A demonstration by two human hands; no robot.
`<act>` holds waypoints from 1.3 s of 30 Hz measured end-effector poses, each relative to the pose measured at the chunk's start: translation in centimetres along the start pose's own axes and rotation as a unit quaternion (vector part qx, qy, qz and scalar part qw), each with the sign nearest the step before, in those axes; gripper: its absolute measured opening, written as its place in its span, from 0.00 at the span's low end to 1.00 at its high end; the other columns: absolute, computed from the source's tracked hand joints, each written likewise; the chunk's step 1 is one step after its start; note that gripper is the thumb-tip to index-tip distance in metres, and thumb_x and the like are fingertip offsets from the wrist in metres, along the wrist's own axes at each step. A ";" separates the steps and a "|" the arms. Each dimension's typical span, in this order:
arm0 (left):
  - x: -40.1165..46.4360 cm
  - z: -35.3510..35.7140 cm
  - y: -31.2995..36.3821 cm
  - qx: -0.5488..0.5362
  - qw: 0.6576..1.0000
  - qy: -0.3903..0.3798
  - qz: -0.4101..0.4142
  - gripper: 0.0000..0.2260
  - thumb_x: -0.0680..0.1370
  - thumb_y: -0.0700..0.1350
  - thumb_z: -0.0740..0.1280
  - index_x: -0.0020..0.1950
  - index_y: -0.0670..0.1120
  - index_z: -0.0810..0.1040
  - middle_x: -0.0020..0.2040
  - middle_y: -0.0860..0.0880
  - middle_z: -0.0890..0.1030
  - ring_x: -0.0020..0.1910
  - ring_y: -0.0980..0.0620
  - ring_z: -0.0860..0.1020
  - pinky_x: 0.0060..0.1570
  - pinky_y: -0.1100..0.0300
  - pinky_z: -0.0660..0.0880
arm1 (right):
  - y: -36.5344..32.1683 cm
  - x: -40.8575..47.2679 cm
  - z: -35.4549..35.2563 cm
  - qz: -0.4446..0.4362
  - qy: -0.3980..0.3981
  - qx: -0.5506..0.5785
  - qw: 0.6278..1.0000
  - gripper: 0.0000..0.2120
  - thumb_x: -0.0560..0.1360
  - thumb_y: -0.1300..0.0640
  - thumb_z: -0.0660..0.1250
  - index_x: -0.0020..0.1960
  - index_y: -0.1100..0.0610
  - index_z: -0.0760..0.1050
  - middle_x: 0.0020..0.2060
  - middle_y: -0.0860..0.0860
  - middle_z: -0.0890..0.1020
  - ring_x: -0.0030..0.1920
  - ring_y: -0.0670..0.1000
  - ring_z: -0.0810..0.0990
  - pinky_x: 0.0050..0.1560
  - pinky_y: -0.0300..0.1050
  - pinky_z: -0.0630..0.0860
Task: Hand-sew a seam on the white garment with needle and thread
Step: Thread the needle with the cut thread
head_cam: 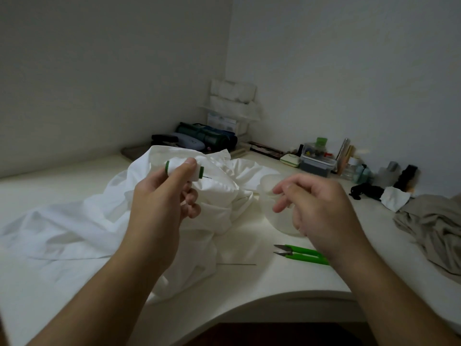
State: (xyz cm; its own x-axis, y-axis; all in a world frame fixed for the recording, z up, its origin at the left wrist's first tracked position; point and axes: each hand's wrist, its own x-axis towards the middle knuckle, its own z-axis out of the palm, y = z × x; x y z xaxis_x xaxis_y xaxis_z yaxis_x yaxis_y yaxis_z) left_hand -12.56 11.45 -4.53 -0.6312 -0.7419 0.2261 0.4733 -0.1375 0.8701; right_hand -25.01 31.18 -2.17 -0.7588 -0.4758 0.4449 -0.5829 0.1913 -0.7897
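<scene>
The white garment (74, 221) lies crumpled across the white table (274, 278), from the left edge to the middle. My left hand (162, 203) is raised above it and grips a spool of white thread (197, 172) with green ends; a thin dark pin or needle tip sticks out of its right end. My right hand (316, 208) hovers to the right with fingers loosely curled, thumb and forefinger close together; any thread between them is too fine to see. A long needle (239, 264) lies on the table beside the garment's hem.
Green thread snips (301, 254) lie by my right wrist. A translucent bowl (269, 196) sits behind my right hand. A beige cloth (434, 226) is heaped at the right. Boxes, bottles and pouches (314, 158) crowd the back corner. The table's front edge curves inward.
</scene>
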 end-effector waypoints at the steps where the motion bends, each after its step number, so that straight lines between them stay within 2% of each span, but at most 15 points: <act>1: -0.1 0.1 0.0 0.007 1.000 -0.010 0.002 0.07 0.82 0.48 0.71 0.48 0.45 0.80 0.35 0.50 0.72 0.32 0.53 0.69 0.30 0.59 0.68 | -0.2 -0.1 0.0 0.005 -0.023 -0.006 1.000 0.13 0.83 0.56 0.63 0.45 0.51 0.84 0.38 0.50 0.87 0.26 0.52 0.74 0.32 0.54 0.74; 4: -0.2 0.1 0.2 0.007 1.000 -0.011 0.002 0.07 0.82 0.48 0.71 0.46 0.46 0.80 0.35 0.50 0.71 0.32 0.53 0.69 0.30 0.59 0.68 | -1.1 -0.3 -0.4 0.032 -0.057 0.014 0.998 0.15 0.85 0.56 0.61 0.50 0.51 0.85 0.43 0.50 0.88 0.30 0.58 0.84 0.32 0.54 0.80; 8: -0.2 0.0 0.3 0.016 1.000 -0.006 0.000 0.07 0.81 0.48 0.72 0.46 0.46 0.80 0.35 0.50 0.72 0.33 0.53 0.69 0.30 0.58 0.67 | -1.7 -0.4 -0.9 0.049 -0.091 0.001 0.995 0.15 0.87 0.54 0.59 0.60 0.46 0.84 0.51 0.45 0.88 0.42 0.51 0.89 0.45 0.57 0.86; 10: -0.2 0.1 0.2 0.017 1.000 -0.012 0.003 0.07 0.81 0.48 0.72 0.46 0.46 0.81 0.35 0.50 0.72 0.33 0.53 0.69 0.30 0.58 0.67 | -1.9 -0.4 -1.3 0.061 -0.110 0.001 0.992 0.14 0.86 0.57 0.60 0.62 0.46 0.83 0.51 0.46 0.88 0.39 0.53 0.89 0.40 0.56 0.87; 13: -0.2 0.1 0.2 0.017 1.000 -0.019 0.003 0.07 0.82 0.48 0.71 0.47 0.45 0.81 0.35 0.51 0.72 0.32 0.53 0.69 0.29 0.58 0.67 | -1.4 -0.2 -1.4 0.039 -0.095 -0.104 0.989 0.14 0.83 0.62 0.66 0.56 0.46 0.85 0.47 0.44 0.88 0.31 0.48 0.86 0.30 0.45 0.82; 16: -0.3 0.1 0.2 0.023 0.999 -0.046 0.004 0.08 0.82 0.48 0.71 0.46 0.45 0.81 0.35 0.50 0.72 0.33 0.53 0.69 0.30 0.58 0.67 | -1.1 -0.2 -1.0 -0.034 -0.044 -0.262 0.963 0.09 0.79 0.55 0.73 0.52 0.41 0.86 0.43 0.37 0.86 0.41 0.34 0.82 0.42 0.32 0.79; 17: -0.4 0.1 0.3 0.023 0.998 -0.059 0.004 0.09 0.82 0.48 0.71 0.45 0.46 0.81 0.35 0.50 0.72 0.33 0.52 0.69 0.30 0.58 0.66 | -1.3 -0.3 -0.8 -0.050 -0.029 -0.275 0.960 0.09 0.78 0.54 0.73 0.52 0.41 0.86 0.42 0.37 0.85 0.41 0.32 0.80 0.40 0.30 0.75; 20: -0.6 0.1 0.3 0.020 0.995 -0.099 0.000 0.09 0.81 0.49 0.71 0.44 0.45 0.81 0.37 0.48 0.71 0.33 0.52 0.69 0.30 0.59 0.66 | -1.6 -0.4 0.4 -0.079 -0.012 -0.230 0.970 0.11 0.78 0.57 0.71 0.55 0.42 0.83 0.47 0.39 0.83 0.40 0.37 0.78 0.39 0.33 0.70; 22: -0.8 0.1 0.2 0.031 0.992 -0.121 -0.003 0.10 0.81 0.49 0.71 0.46 0.44 0.81 0.37 0.46 0.72 0.33 0.51 0.69 0.30 0.59 0.66 | -2.1 -0.4 1.8 -0.062 -0.060 -0.137 0.987 0.15 0.77 0.59 0.72 0.59 0.43 0.79 0.51 0.40 0.81 0.47 0.39 0.78 0.43 0.32 0.72; 24: -1.0 0.1 0.1 0.049 0.990 -0.134 0.002 0.11 0.81 0.50 0.71 0.50 0.41 0.82 0.38 0.44 0.73 0.34 0.50 0.70 0.30 0.59 0.67 | -2.9 -0.4 3.2 0.005 -0.136 -0.001 0.991 0.17 0.76 0.56 0.76 0.62 0.45 0.77 0.53 0.43 0.84 0.49 0.42 0.82 0.47 0.37 0.77; 27: -1.1 0.2 0.1 0.072 0.989 -0.128 0.013 0.11 0.80 0.50 0.72 0.52 0.41 0.84 0.39 0.44 0.77 0.35 0.49 0.73 0.31 0.59 0.69 | -3.8 -0.8 4.8 0.106 -0.181 0.128 0.969 0.20 0.76 0.51 0.77 0.63 0.49 0.73 0.49 0.51 0.88 0.38 0.48 0.84 0.37 0.44 0.77; 31: -1.3 0.3 0.1 0.106 0.989 -0.104 0.026 0.11 0.79 0.52 0.73 0.54 0.46 0.86 0.40 0.47 0.82 0.36 0.49 0.77 0.32 0.60 0.72 | -4.3 -1.0 6.0 0.158 -0.183 0.129 0.962 0.24 0.73 0.51 0.80 0.63 0.52 0.73 0.42 0.54 0.88 0.28 0.48 0.79 0.28 0.43 0.72; 35: -1.4 0.5 0.2 0.112 0.988 -0.101 0.030 0.11 0.77 0.53 0.74 0.55 0.48 0.86 0.45 0.46 0.86 0.36 0.49 0.78 0.36 0.53 0.73 | -4.1 -1.0 6.0 0.144 -0.183 0.116 0.965 0.11 0.75 0.55 0.79 0.55 0.55 0.82 0.38 0.54 0.88 0.28 0.47 0.78 0.28 0.41 0.73; 38: -1.4 0.4 0.3 0.115 0.988 -0.096 0.032 0.11 0.77 0.52 0.74 0.56 0.49 0.87 0.46 0.46 0.87 0.36 0.50 0.77 0.35 0.56 0.72 | -3.7 -1.1 5.6 0.106 -0.165 0.116 0.974 0.00 0.77 0.59 0.76 0.47 0.55 0.86 0.37 0.54 0.87 0.29 0.47 0.77 0.28 0.39 0.73; 39: -1.3 0.4 0.3 0.113 0.989 -0.093 0.031 0.11 0.77 0.52 0.74 0.56 0.49 0.87 0.46 0.46 0.87 0.37 0.50 0.77 0.34 0.57 0.72 | -3.4 -1.1 5.5 0.095 -0.161 0.113 0.976 0.04 0.77 0.62 0.75 0.46 0.55 0.87 0.36 0.54 0.87 0.29 0.47 0.77 0.28 0.38 0.73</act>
State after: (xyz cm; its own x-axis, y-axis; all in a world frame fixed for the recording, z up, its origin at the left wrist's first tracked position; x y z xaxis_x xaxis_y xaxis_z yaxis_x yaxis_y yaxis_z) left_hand -11.86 12.68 -4.40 -0.7178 -0.6071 0.3408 0.3781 0.0711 0.9230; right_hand -20.57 26.39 -2.30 -0.6956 -0.7019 0.1534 -0.3336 0.1264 -0.9342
